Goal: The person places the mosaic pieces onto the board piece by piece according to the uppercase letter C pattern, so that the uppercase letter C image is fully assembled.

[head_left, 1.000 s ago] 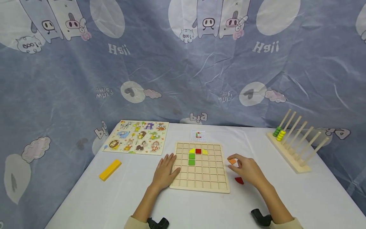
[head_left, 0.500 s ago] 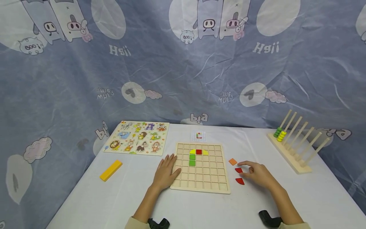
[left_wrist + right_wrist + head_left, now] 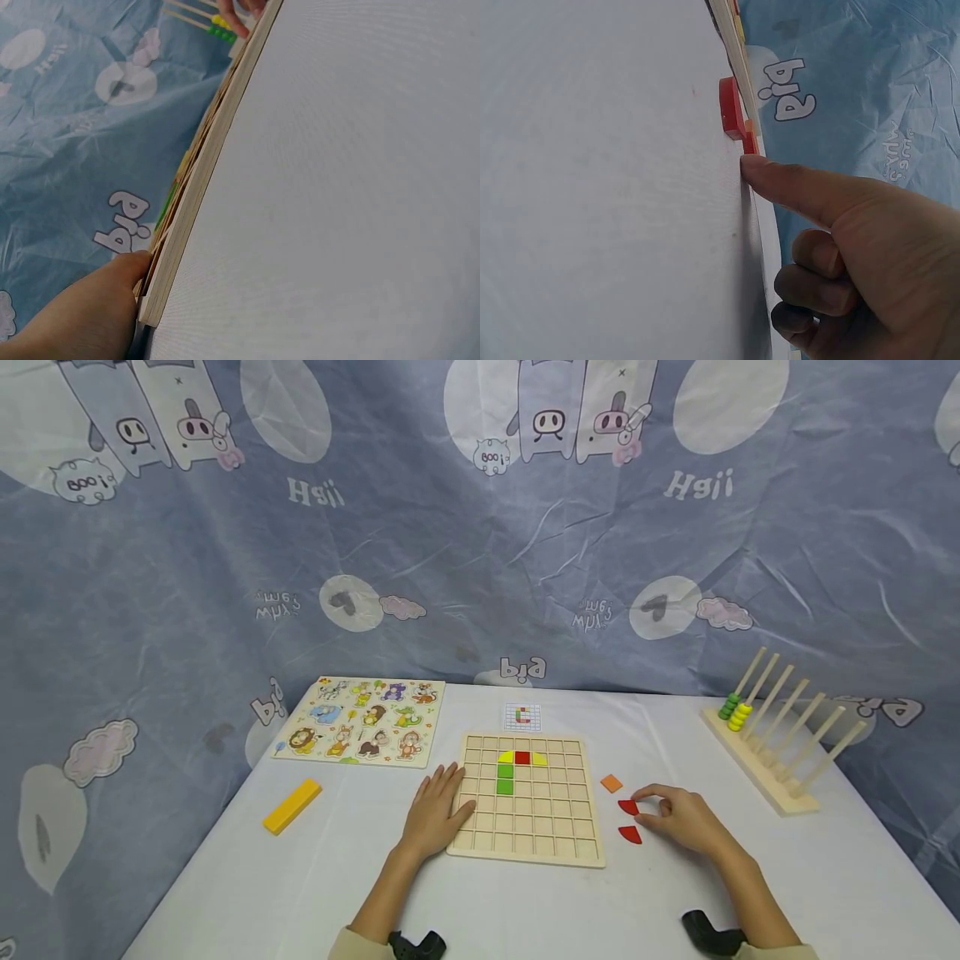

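Note:
My left hand [image 3: 433,810] rests on the left edge of a wooden grid board [image 3: 525,835], thumb over the rim. On the board sit two green squares [image 3: 506,779], a red square [image 3: 522,758] and two yellow rounded pieces [image 3: 540,759]. To the right of the board, my right hand [image 3: 686,818] has its forefinger and thumb around the right end of a red quarter-circle piece [image 3: 627,807], lightly pinching it on the table. A second red quarter-circle piece [image 3: 630,835] lies nearer me, and an orange square [image 3: 611,783] farther away.
A small pattern card [image 3: 522,717] lies behind the board. At the back left is an animal puzzle [image 3: 360,718], with a yellow bar [image 3: 292,807] in front. A pegged bead rack [image 3: 761,764] stands at right. Patterned cloth [image 3: 480,527] hangs behind the table.
My right hand has drawn back from the orange square, which now lies free, to the nearer red quarter-circle piece, and its fingers have closed in slightly. The left hand has stayed put.

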### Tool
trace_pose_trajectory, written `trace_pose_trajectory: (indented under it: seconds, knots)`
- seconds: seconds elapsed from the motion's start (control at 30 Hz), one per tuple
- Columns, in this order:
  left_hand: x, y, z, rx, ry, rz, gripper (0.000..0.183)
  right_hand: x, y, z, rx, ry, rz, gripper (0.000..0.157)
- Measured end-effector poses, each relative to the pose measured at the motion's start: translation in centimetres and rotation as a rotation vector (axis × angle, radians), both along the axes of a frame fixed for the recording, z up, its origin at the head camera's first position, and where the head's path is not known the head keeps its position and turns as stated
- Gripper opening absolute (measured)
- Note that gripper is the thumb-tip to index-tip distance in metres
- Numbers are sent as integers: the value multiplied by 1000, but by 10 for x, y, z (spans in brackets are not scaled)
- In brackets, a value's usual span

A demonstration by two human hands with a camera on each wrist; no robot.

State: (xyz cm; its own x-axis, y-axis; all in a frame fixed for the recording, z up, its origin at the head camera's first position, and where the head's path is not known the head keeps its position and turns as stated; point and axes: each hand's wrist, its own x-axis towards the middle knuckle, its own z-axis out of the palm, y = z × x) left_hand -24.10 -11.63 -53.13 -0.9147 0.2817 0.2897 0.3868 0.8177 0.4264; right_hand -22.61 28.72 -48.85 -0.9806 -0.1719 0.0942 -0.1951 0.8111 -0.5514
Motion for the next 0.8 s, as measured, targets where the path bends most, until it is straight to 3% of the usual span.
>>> trace_pose_trajectory:
  seconds: [0.4, 0.8]
  knots:
    - [0, 0, 0, -4, 2, 2, 62, 1, -4, 5, 25, 57, -28, 28]
    - [0, 0, 1, 6, 0, 0, 62, 6, -43, 27, -3, 106, 12, 28]
